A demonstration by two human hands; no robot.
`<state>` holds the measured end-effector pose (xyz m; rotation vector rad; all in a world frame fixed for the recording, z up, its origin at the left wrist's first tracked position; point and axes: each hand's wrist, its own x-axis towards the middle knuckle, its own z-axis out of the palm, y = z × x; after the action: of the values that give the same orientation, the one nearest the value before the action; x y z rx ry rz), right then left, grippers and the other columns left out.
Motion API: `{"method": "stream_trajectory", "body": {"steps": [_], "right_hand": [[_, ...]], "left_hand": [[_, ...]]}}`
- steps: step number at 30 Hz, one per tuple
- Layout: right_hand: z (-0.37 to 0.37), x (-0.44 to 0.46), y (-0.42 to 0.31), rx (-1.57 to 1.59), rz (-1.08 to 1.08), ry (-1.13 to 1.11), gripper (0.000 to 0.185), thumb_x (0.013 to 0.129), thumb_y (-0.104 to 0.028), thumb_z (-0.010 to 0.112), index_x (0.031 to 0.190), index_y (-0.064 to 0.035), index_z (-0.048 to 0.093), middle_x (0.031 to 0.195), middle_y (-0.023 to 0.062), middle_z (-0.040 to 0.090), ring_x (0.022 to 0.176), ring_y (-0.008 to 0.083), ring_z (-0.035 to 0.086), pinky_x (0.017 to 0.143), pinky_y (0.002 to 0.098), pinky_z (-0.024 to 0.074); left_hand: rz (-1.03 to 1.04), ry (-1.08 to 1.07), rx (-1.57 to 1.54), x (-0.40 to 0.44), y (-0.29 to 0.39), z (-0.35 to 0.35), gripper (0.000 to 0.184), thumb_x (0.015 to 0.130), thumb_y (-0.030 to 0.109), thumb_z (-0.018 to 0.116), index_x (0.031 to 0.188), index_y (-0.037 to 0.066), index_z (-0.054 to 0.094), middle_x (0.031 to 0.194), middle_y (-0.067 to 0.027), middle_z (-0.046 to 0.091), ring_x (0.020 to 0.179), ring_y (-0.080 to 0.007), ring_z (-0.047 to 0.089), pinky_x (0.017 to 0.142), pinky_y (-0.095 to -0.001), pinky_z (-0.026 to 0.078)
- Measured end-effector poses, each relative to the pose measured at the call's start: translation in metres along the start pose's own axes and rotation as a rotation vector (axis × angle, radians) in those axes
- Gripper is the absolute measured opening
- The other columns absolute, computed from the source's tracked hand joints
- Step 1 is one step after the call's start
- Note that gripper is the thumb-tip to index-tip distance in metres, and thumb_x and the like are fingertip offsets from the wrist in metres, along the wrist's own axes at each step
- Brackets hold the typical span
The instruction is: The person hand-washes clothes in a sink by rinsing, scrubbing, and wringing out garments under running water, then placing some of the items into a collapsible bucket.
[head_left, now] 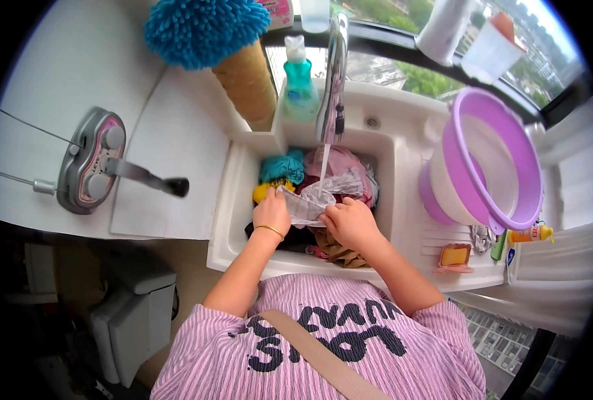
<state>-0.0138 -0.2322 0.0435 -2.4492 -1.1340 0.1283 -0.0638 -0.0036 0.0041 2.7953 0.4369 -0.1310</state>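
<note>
My striped shirt (210, 357) is showing partly legible black lettering (356, 343); my left hand (272, 212) and right hand (352, 223) are pinching whitish cloth (302, 209), which is stretching between them in the sink (391, 193).

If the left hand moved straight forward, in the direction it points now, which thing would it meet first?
Past the pale garment it holds, the left hand would probably meet the yellow cloth first, though the depth between them is unclear.

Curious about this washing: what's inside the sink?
The sink holds turquoise cloth, yellow cloth, pink cloth, brown cloth, and pale cloth held by the left hand and right hand. Anything underneath is covered.
</note>
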Motion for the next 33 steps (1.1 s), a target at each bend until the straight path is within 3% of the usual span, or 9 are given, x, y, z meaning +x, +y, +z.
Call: {"method": "stream_trajectory", "body": {"steps": [3, 6, 11, 14, 15, 19, 28, 31, 33], "right_hand": [[-0.01, -0.006, 0.009, -0.236, 0.09, -0.125, 0.049, 0.096, -0.051, 0.059, 0.084, -0.0076, 0.079, 0.089, 0.0105, 0.071, 0.094, 0.0295, 0.061, 0.085, 0.0424, 0.0448], [-0.04, 0.0, 0.002, -0.34, 0.187, -0.211, 0.063, 0.093, -0.062, 0.056, 0.086, -0.006, 0.082, 0.11, 0.0109, 0.071, 0.107, 0.0304, 0.056, 0.093, 0.0429, 0.0419], [-0.139, 0.013, -0.043, -0.294, 0.061, 0.194, 0.054, 0.093, -0.051, 0.065, 0.078, -0.0015, 0.078, 0.127, 0.0134, 0.063, 0.111, 0.0308, 0.054, 0.094, 0.0422, 0.0445], [-0.179, 0.02, -0.063, -0.335, -0.009, 0.443, 0.044, 0.091, -0.039, 0.071, 0.07, -0.0013, 0.074, 0.123, 0.0133, 0.066, 0.111, 0.0307, 0.054, 0.091, 0.0424, 0.046], [-0.19, 0.023, -0.066, -0.337, -0.008, 0.444, 0.044, 0.091, -0.039, 0.071, 0.07, -0.0013, 0.074, 0.123, 0.0133, 0.066, 0.111, 0.0307, 0.054, 0.091, 0.0424, 0.046], [-0.228, 0.047, -0.062, -0.399, -0.079, 0.782, 0.039, 0.09, -0.031, 0.073, 0.065, -0.0019, 0.07, 0.111, 0.0112, 0.071, 0.104, 0.0308, 0.058, 0.091, 0.0395, 0.0471], [-0.238, 0.089, -0.042, -0.43, -0.08, 0.924, 0.032, 0.086, -0.021, 0.072, 0.059, -0.0041, 0.069, 0.107, 0.0052, 0.075, 0.102, 0.0279, 0.062, 0.083, 0.0377, 0.0521], [-0.243, 0.084, -0.047, -0.391, -0.185, 1.004, 0.028, 0.085, -0.018, 0.072, 0.062, -0.0032, 0.069, 0.105, 0.0069, 0.074, 0.097, 0.0292, 0.063, 0.079, 0.0388, 0.0517], [-0.243, 0.071, -0.057, -0.293, -0.274, 1.052, 0.023, 0.085, -0.015, 0.074, 0.067, -0.0018, 0.067, 0.105, 0.0105, 0.072, 0.091, 0.0293, 0.064, 0.075, 0.0378, 0.0501]], "left_hand": [[0.175, 0.221, -0.033, -0.01, 0.005, -0.04, 0.039, 0.076, 0.003, 0.062, 0.115, -0.001, 0.062, 0.135, -0.016, 0.058, 0.104, -0.039, 0.066, 0.088, -0.0477, 0.055], [0.134, 0.2, -0.067, -0.02, 0.022, -0.09, 0.041, 0.076, 0.003, 0.06, 0.117, -0.002, 0.062, 0.141, -0.0166, 0.056, 0.105, -0.0382, 0.066, 0.089, -0.0469, 0.055], [0.179, 0.407, -0.139, -0.022, 0.026, -0.156, 0.047, 0.077, 0.004, 0.059, 0.124, -0.004, 0.06, 0.14, -0.0174, 0.056, 0.098, -0.0376, 0.066, 0.083, -0.0443, 0.055], [0.223, 0.545, -0.323, -0.026, 0.043, -0.199, 0.045, 0.078, 0.004, 0.058, 0.122, -0.007, 0.06, 0.137, -0.0193, 0.058, 0.106, -0.0398, 0.065, 0.086, -0.0451, 0.054], [0.27, 0.655, -0.29, -0.026, 0.045, -0.207, 0.047, 0.078, 0.0, 0.057, 0.125, -0.007, 0.061, 0.133, -0.0168, 0.061, 0.094, -0.0286, 0.064, 0.077, -0.0364, 0.053], [0.413, 0.89, -0.321, -0.01, 0.059, -0.237, 0.048, 0.078, -0.005, 0.057, 0.125, -0.007, 0.063, 0.127, -0.0116, 0.064, 0.078, -0.0119, 0.06, 0.064, -0.0221, 0.048], [0.41, 0.875, -0.291, 0.035, 0.072, -0.271, 0.041, 0.082, 0.0, 0.06, 0.122, -0.007, 0.065, 0.119, -0.0096, 0.066, 0.083, -0.0113, 0.058, 0.073, -0.023, 0.05], [0.422, 0.913, -0.529, 0.014, 0.081, -0.282, 0.042, 0.086, 0.001, 0.061, 0.127, -0.006, 0.063, 0.123, -0.0057, 0.065, 0.09, -0.0098, 0.059, 0.08, -0.0241, 0.051], [0.519, 0.98, -0.562, 0.003, 0.084, -0.278, 0.04, 0.083, 0.001, 0.063, 0.122, -0.006, 0.064, 0.121, -0.0086, 0.066, 0.089, -0.0124, 0.062, 0.071, -0.0245, 0.051]]}}
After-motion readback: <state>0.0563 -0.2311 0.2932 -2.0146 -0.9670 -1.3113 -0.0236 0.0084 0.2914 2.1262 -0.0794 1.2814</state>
